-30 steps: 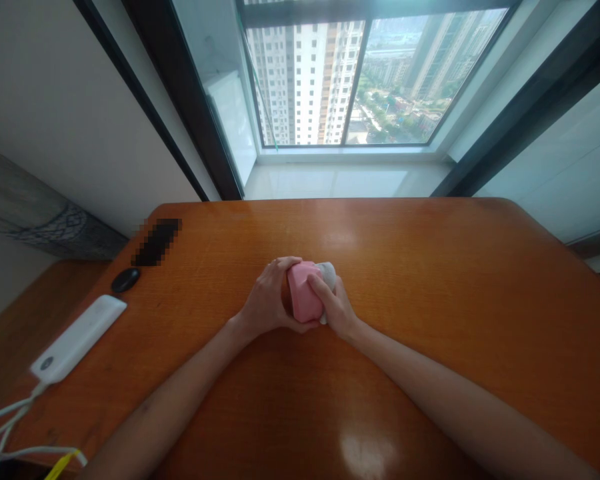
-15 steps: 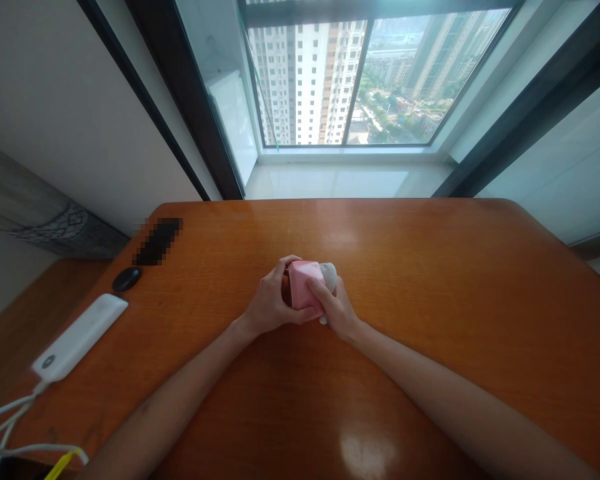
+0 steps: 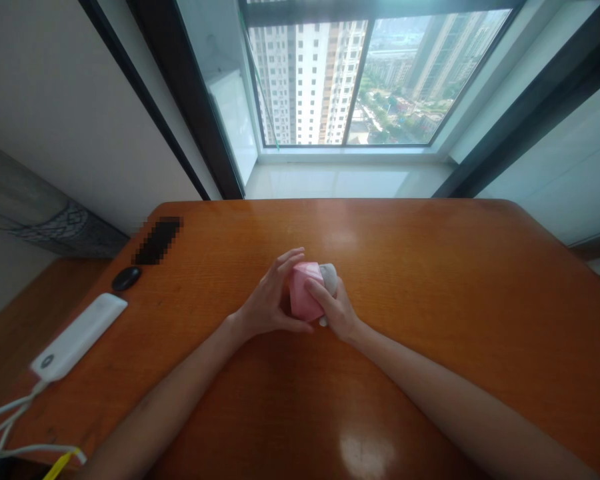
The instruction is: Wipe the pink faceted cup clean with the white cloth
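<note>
A small pink faceted object is held above the middle of the wooden table; its exact kind is unclear. On its right side sits a rounded grey part, and a small pale tip shows below. My right hand grips it from the right, thumb pressed on the pink face and the other fingers hidden behind. Around the left side curves my left hand, thumb and fingers spread apart, close to the pink surface; whether a fingertip touches it is hard to tell.
Along the table's left edge lie a white power strip with pale cables, a black oval object like a computer mouse, and a dark pixelated patch. Behind the table is a window with a white sill.
My left hand has loosened from the pink object, its fingers and thumb spreading open. The right hand keeps its grip, and the object has hardly moved.
</note>
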Motion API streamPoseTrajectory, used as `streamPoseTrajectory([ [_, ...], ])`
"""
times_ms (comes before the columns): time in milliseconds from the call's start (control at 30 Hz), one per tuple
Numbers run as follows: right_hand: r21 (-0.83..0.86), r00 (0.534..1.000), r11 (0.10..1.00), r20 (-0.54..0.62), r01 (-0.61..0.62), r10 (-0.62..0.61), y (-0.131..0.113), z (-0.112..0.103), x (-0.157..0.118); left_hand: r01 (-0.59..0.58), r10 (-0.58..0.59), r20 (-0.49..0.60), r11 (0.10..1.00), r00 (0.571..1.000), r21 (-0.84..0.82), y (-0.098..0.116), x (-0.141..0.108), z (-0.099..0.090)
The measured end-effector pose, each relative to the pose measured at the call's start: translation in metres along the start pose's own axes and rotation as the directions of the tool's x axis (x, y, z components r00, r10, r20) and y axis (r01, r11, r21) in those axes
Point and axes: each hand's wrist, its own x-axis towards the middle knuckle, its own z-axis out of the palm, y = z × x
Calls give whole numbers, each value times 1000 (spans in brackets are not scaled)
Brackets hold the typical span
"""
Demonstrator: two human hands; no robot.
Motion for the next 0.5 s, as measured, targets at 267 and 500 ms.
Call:
streamPoseTrajectory([
  [267,16,1000,1000,0,20,-20,4,-1,2,-162,155,48,946,987,281,-3,1,-6],
  [500,6,999,999,-19,37,-37,6,-1,3,-36,46,-63,987,997,155,2,0,2],
])
